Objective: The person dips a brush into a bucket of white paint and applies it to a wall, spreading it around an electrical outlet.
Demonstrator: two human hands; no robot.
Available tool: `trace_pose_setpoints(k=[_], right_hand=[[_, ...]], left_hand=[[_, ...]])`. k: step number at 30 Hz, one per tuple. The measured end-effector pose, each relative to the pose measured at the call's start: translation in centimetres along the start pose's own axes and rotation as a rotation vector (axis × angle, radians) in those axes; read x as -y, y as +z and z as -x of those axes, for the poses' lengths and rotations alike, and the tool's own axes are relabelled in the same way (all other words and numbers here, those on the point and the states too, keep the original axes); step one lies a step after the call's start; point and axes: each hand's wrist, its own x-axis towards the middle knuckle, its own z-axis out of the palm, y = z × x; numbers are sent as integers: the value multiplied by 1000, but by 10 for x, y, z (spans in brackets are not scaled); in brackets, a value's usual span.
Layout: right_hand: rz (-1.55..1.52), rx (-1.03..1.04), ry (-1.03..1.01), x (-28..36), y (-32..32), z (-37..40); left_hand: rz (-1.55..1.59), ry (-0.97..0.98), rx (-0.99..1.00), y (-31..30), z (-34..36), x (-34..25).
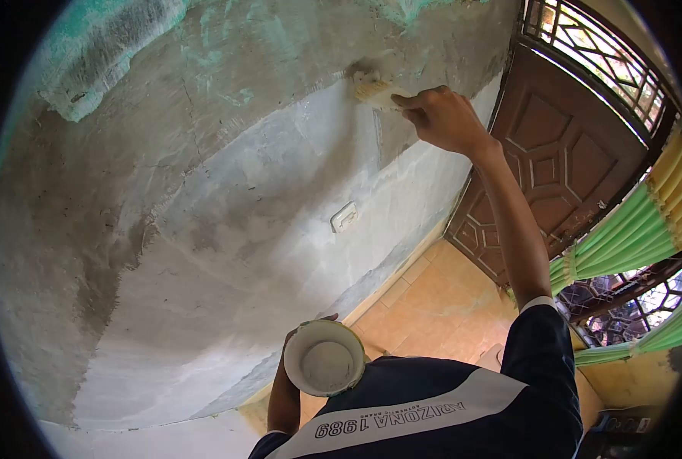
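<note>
Aloft, right hand (446, 118) holding tool (379, 96) at wall (226, 191), left hand (287, 344) holding bowl (324, 358)

Head cam, v. wide w/ dark round edges, looks fwd & down from above shirt (410, 402); wall (226, 229) close, door (543, 164) farther off, R side.

My right hand (444, 118) holds a flat tool (379, 95) at the patchy gray wall (226, 229), left hand (289, 341) gripping a white bowl (299, 359), brown door (543, 161) to the right.
</note>
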Motion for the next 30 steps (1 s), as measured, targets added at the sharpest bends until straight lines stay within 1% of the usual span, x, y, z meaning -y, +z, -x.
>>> trace_pose_setpoints(k=[1, 2, 4, 6, 7, 9, 12, 14, 17, 19, 21, 23, 25, 28, 30], right_hand=[[0, 1, 0, -3, 0, 2], [-19, -32, 10, -3, -2, 3], [-38, -69, 16, 0, -8, 2], [-87, -167, 28, 12, -16, 1], [-87, -166, 28, 14, -13, -1], [10, -84, 18, 17, -5, -4], [2, -51, -25, 12, -7, -2], [-11, -62, -30, 9, -11, 0], [-26, -107, -11, 13, -17, 0], [-30, -134, 13, 11, -11, -1], [-28, -43, 8, 2, 3, 0], [-13, -14, 13, -5, 5, 6], [-1, 14, 15, -5, 2, 10], [-63, -30, 46, -3, -8, 9], [-91, -176, 47, -3, -8, 5]], left_hand=[[-83, 22, -17, 1, 1, 0], [-84, 22, -17, 1, 2, -1], [8, -12, 9, 0, 2, -2], [37, -7, 15, -4, -1, 2], [64, -4, 22, -6, -2, 4], [39, 12, 30, -8, -3, 6], [-9, 22, 34, -12, -5, 9], [-36, 15, 28, -13, -4, 9], [9, 3, 27, -7, -2, 3], [101, -10, 36, -4, -1, 1], [115, 0, 44, -13, -4, 8], [129, 10, 55, -15, -6, 10], [2, 46, 36, -13, -4, 9], [30, 22, 11, -9, -4, 6], [17, 30, 6, -2, 1, 1]])
